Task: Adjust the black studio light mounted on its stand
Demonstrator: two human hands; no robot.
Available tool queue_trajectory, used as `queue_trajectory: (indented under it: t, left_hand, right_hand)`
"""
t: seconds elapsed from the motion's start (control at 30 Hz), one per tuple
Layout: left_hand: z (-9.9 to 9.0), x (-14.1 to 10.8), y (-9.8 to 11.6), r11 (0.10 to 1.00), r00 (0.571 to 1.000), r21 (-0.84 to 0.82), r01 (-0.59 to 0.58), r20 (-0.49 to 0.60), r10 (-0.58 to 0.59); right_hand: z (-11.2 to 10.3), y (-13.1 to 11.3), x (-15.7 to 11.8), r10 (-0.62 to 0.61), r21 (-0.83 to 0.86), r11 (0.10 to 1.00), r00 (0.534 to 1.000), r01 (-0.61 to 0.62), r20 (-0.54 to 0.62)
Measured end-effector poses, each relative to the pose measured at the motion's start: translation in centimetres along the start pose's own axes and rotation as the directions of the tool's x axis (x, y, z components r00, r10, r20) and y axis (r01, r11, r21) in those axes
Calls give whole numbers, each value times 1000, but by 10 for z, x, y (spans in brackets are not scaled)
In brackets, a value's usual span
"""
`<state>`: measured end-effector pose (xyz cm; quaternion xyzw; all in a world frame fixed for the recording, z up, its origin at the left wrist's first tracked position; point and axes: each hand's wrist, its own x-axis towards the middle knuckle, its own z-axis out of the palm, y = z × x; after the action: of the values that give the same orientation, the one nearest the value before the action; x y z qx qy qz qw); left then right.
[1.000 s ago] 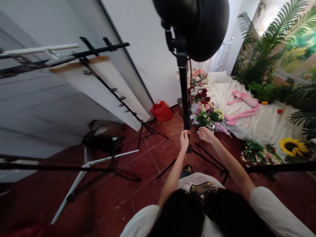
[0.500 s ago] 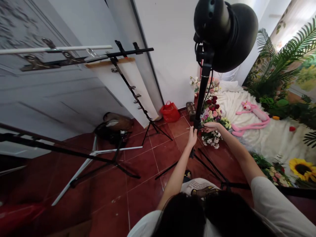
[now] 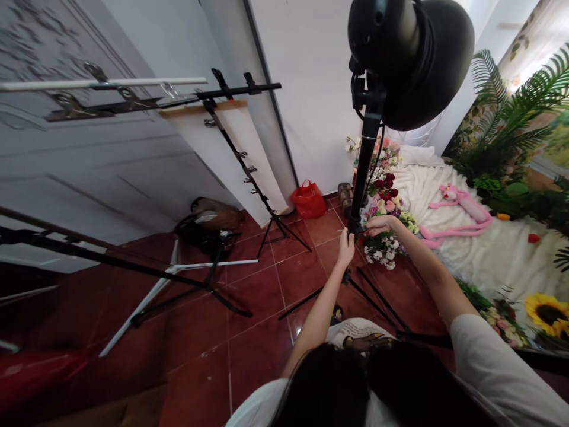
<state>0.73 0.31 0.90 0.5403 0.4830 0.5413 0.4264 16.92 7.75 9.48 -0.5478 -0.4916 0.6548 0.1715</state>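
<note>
Left fingers (image 3: 347,242) grip the black tubular stand (image 3: 363,169), right fingers (image 3: 372,226) its black plastic-looking three-o'clock knob (image 3: 359,229); black domed lamp (image 3: 429,74) mounted, knob tightness unclear.

It looked like a photo studio: lamp (image 3: 413,65) at one o'clock, clipped backdrop (image 3: 258,155) at eleven, flowers (image 3: 384,201) edging a white blanket (image 3: 466,255) at three.
</note>
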Motion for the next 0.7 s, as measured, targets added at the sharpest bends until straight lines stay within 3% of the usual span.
queue_trajectory:
  t: [0.1, 0.27, 0.43, 0.57, 0.7]
  left_hand:
    - [2, 1, -3, 1000, 999, 19, 16, -30, -15]
    - [5, 2, -11, 998, 998, 43, -40, -43, 42]
    - [5, 2, -16, 998, 997, 45, -48, -52, 50]
    - [5, 2, -17, 998, 997, 38, -42, -58, 44]
    - [6, 3, -18, 999, 997, 28, -46, -61, 48]
  right_hand:
    - [-5, -1, 4, 179, -103, 981, 971, -163, 161]
    - [-12, 4, 10, -18, -261, 963, 987, 60, 159]
    - [-9, 6, 11, -249, -454, 850, 964, 266, 99]
    - [4, 9, 0, -466, -668, 649, 884, 365, 30]
    - [16, 18, -11, -600, -875, 398, 800, 276, -20]
